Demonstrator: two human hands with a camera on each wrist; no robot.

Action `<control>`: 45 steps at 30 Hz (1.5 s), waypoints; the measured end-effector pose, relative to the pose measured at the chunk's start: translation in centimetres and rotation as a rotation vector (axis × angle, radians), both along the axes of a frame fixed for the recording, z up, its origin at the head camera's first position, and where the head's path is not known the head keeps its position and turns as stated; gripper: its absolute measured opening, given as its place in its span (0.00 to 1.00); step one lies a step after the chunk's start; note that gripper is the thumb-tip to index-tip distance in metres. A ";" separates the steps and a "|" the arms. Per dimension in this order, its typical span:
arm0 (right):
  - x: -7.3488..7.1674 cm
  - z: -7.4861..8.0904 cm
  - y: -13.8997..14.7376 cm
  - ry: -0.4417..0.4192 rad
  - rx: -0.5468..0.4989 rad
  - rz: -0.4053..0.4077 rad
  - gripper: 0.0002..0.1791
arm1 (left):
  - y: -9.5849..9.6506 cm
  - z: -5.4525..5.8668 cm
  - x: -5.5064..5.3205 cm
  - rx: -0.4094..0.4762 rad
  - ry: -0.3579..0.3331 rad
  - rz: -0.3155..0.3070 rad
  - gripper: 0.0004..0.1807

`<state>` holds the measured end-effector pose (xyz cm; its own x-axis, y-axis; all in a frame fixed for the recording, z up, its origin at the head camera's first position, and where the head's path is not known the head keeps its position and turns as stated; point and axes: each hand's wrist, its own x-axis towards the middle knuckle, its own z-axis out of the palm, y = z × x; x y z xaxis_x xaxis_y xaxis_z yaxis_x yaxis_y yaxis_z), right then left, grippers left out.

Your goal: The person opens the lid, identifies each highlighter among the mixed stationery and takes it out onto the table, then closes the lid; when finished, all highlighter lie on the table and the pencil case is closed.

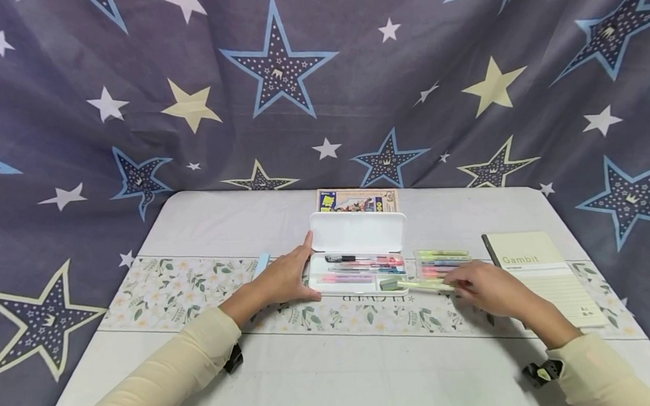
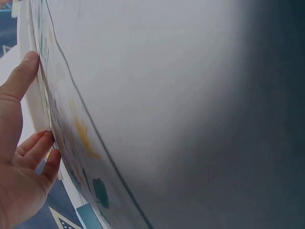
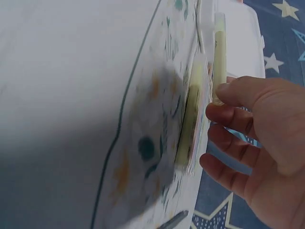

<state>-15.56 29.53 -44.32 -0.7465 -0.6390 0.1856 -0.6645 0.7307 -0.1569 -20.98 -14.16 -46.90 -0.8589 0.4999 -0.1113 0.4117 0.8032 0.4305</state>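
An open white pencil case holds several pens, among them a black-capped gel pen and a pink pen. My left hand rests against its left end, thumb at the front corner and index finger up beside the raised lid; its fingers look fairly straight. My right hand pinches a pale yellow highlighter between thumb and index finger, its far end over the case's front right corner. Below that hand lies a clear box of coloured highlighters, one yellow highlighter showing along its side.
A cream notebook marked Gambit lies to the right. Behind the case is a colourful printed box or book. A light blue item lies left, partly behind the left hand. A star-patterned curtain hangs behind the table.
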 end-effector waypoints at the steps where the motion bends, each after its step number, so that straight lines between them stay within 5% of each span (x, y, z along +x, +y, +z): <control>1: 0.1 0.0 0.3 0.006 -0.002 -0.003 0.13 | 0.0 0.0 0.0 0.002 -0.001 -0.001 0.81; 21: 0.3 -0.8 3.9 -0.092 0.006 -0.073 0.12 | 0.0 -0.1 0.1 0.002 -0.012 0.002 0.82; 30: 0.4 -1.0 4.0 -0.154 0.039 -0.168 0.09 | 0.0 0.0 0.1 0.005 -0.005 -0.001 0.82; 45: 0.1 -1.0 3.5 -0.111 0.078 -0.244 0.05 | -0.1 0.0 0.0 -0.001 -0.001 -0.004 0.81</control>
